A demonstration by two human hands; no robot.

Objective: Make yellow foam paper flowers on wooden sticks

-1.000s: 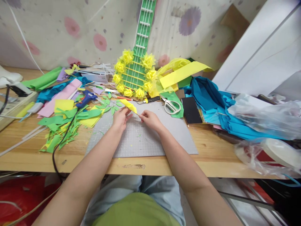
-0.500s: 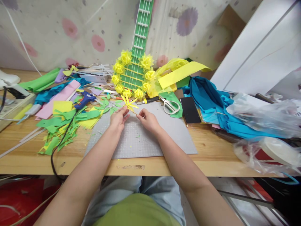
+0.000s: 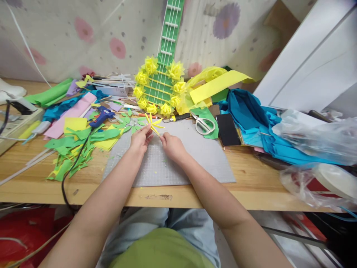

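A yellow paper flower (image 3: 153,123) with narrow spread petals is held above the grey cutting mat (image 3: 184,169). My left hand (image 3: 140,140) pinches it from the left, close to its petals. On the other side, my right hand (image 3: 172,146) has its fingertips closed on the thin end of the same flower, low and to the right. Behind them stands a green paper guitar (image 3: 158,87) with white strings, its body ringed by yellow paper roses (image 3: 151,66).
White-handled scissors (image 3: 204,125) lie on green paper, beside a black phone (image 3: 228,130). A utility knife (image 3: 180,117) rests behind the mat. At left are a blue glue gun (image 3: 102,116), its black cord and green paper scraps (image 3: 65,160). Blue crepe paper (image 3: 245,108) is heaped at right.
The flower has turned slightly between my fingers, and its petals now face more upward. My right hand has shifted a little down and rolled over. The view has moved slightly.
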